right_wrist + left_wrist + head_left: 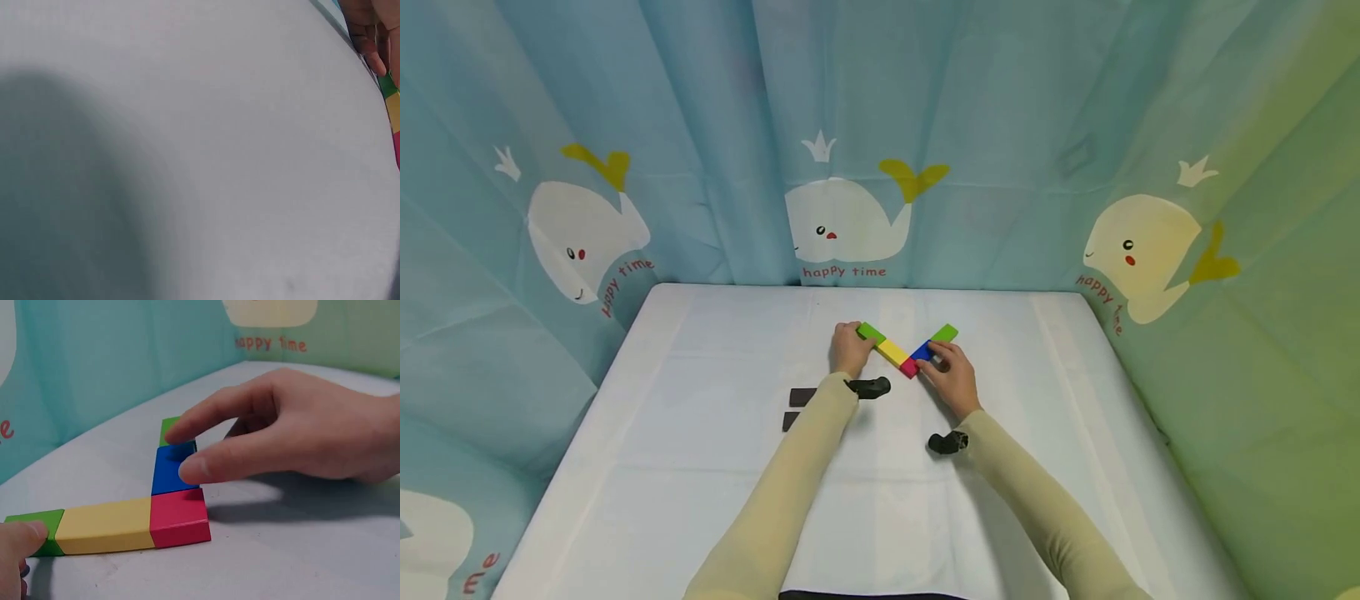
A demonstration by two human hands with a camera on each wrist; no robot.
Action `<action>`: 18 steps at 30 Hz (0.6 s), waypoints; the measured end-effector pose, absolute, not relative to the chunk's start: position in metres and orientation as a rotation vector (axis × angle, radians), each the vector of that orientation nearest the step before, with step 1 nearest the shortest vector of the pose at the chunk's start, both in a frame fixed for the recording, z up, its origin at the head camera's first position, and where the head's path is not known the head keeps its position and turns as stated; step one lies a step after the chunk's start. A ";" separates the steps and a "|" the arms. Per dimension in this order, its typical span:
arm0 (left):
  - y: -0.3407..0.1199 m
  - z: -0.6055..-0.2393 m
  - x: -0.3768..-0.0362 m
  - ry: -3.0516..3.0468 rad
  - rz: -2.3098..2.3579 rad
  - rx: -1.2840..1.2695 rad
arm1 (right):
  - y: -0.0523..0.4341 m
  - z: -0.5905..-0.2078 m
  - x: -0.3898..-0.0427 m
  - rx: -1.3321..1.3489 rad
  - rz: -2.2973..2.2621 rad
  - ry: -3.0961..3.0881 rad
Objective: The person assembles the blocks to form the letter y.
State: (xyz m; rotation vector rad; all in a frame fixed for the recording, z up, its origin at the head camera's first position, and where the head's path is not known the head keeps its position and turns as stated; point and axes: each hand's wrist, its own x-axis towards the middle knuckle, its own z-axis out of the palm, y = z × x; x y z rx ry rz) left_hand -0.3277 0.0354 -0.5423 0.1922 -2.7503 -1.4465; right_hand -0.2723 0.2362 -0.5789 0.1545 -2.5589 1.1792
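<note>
Head view shows our blocks laid in a V mid-table [700, 467]: green block [871, 332], yellow block [892, 352], red block [909, 367] at the corner, then blue block [922, 352] and a second green [944, 333]. Our left hand [850, 350] touches the first green with loosely bent fingers, gripping nothing. Our right hand [953, 379] rests straight fingertips on the blue. Two dark pieces [797, 408] lie left, apart.

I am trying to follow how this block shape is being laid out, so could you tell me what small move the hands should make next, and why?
Probably a light squeeze inward. The right hand rests fingertips on the blue block, the left hand touches the far green block, and the blocks form a V meeting at the red block. Pressing both arms toward red should keep the joints tight.
</note>
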 end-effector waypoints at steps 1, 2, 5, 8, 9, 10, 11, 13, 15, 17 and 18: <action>0.034 -0.543 -0.328 -2.749 -1.450 0.191 | 0.237 -0.578 -0.273 0.150 1.192 -2.561; 0.033 -0.543 -0.328 -2.751 -1.451 0.184 | 0.238 -0.577 -0.273 0.148 1.192 -2.569; 0.023 -0.547 -0.328 -2.736 -1.482 0.137 | 0.238 -0.580 -0.275 0.144 1.170 -2.614; 0.005 -0.550 -0.326 -2.673 -1.575 0.040 | 0.238 -0.583 -0.276 0.148 1.151 -2.632; -0.003 -0.550 -0.325 -2.651 -1.614 0.000 | 0.238 -0.584 -0.276 0.149 1.154 -2.628; -0.012 -0.550 -0.323 -2.638 -1.641 -0.039 | 0.238 -0.584 -0.277 0.148 1.156 -2.622; -0.022 -0.550 -0.321 -2.630 -1.671 -0.075 | 0.238 -0.584 -0.277 0.144 1.165 -2.616; -0.042 -0.549 -0.316 -2.648 -1.680 -0.148 | 0.238 -0.584 -0.277 0.142 1.168 -2.612; -0.063 -0.548 -0.310 -2.709 -1.647 -0.227 | 0.239 -0.584 -0.278 0.136 1.177 -2.615; -0.085 -0.550 -0.304 -2.766 -1.591 -0.329 | 0.239 -0.584 -0.279 0.131 1.179 -2.628; -0.096 -0.551 -0.301 -2.796 -1.555 -0.381 | 0.238 -0.584 -0.279 0.130 1.180 -2.634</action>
